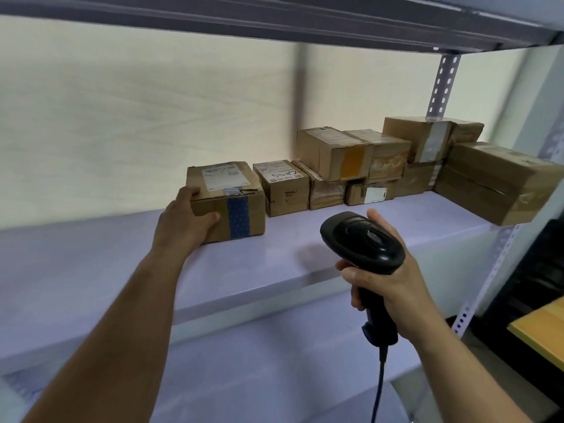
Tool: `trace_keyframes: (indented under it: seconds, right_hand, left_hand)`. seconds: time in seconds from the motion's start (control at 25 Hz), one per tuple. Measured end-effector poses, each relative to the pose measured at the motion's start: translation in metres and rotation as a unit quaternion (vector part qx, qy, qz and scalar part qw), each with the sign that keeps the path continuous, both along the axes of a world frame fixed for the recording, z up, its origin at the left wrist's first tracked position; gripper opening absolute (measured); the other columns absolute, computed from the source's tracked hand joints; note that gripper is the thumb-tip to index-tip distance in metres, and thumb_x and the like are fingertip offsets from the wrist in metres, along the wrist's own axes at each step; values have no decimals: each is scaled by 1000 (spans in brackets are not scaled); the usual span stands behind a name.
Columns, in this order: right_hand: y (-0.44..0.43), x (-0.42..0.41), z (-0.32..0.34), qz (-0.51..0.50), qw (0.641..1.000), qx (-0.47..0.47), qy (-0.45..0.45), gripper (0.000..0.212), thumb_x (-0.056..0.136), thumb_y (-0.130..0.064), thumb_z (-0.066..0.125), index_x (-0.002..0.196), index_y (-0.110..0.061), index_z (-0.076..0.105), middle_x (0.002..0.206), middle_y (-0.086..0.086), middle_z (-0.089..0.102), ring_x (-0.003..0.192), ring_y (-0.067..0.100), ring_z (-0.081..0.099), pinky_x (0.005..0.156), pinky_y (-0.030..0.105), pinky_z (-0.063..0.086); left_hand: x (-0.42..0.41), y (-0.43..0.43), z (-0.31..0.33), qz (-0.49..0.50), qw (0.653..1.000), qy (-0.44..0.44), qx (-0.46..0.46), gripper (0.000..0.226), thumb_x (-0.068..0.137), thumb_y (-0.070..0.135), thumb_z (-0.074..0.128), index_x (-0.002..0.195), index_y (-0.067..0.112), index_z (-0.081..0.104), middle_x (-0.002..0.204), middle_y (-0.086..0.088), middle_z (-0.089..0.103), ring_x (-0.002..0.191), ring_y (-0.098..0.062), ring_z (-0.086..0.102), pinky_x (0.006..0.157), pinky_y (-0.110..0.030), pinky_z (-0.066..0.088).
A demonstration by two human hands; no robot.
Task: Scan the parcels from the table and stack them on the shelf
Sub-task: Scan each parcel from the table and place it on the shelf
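Cardboard parcel (pixel 227 199) sits on the pale shelf (pixel 91 254), leftmost in a row of boxes (pixel 351 166), fingers (pixel 190 190) of the left hand (pixel 183 221) clamped on its corner, right hand (pixel 393 294) gripping a black scanner (pixel 363 239).

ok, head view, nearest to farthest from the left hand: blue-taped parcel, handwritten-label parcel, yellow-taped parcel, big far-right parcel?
1. blue-taped parcel, gripped by left hand
2. handwritten-label parcel, just right
3. yellow-taped parcel, stacked further right
4. big parcel, far right end
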State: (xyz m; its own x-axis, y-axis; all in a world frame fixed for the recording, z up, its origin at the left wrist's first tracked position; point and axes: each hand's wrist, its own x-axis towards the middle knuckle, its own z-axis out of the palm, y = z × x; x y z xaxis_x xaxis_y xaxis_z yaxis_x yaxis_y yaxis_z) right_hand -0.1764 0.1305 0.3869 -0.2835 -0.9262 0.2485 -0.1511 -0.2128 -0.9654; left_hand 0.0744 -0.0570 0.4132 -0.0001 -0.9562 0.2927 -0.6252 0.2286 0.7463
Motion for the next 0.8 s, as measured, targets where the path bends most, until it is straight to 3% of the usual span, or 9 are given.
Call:
trace_keyframes:
  seconds: [0.24, 0.4, 0.56, 0.68, 0.8]
  right_hand:
    - [-14, 5, -8, -22, 1000, 4, -3, 97, 75, 8, 73, 147, -42, 32, 91, 14, 72, 53, 31, 59, 53, 40, 55]
    - [-13, 3, -9, -33, 999, -1, -15, 101, 68, -4, 82, 147, -42, 32, 93, 13, 73, 53, 30, 60, 54, 40, 56]
    - [-4, -1, -7, -37, 999, -6, -14, 107, 63, -10, 87, 148, -42, 30, 91, 15, 73, 52, 29, 60, 52, 38, 54]
    - [8, -9, -7, -36, 999, -14, -14, 102, 67, -3, 80, 148, -40, 30, 89, 15, 72, 50, 28, 59, 49, 36, 54]
    - [25, -19, -9, -35, 999, -18, -6, 98, 73, 7, 73, 148, -39, 30, 88, 15, 72, 50, 28, 59, 48, 35, 53]
  left_hand:
    - [-8, -42, 1, -10, 1000, -14, -10, 59, 88, 25, 65, 141, 21, 39, 134, -13, 54, 120, -32, 50, 99, -40, 42]
    - [-17, -55, -2, -17, 999, -33, -17, 58, 88, 27, 64, 141, 21, 39, 134, -14, 53, 121, -33, 49, 97, -37, 39]
    - [-22, -48, -1, 4, 999, -38, -9, 74, 85, 33, 68, 147, 23, 29, 143, -15, 42, 131, -33, 40, 102, -43, 37]
    - [-46, -14, 2, 30, 993, 3, -117, 78, 84, 38, 68, 147, 19, 28, 152, -10, 30, 140, -28, 26, 107, -46, 33]
    - [-80, 27, -3, 16, 969, 21, -246, 66, 83, 36, 71, 139, 12, 44, 147, -11, 39, 137, -27, 31, 111, -44, 30]
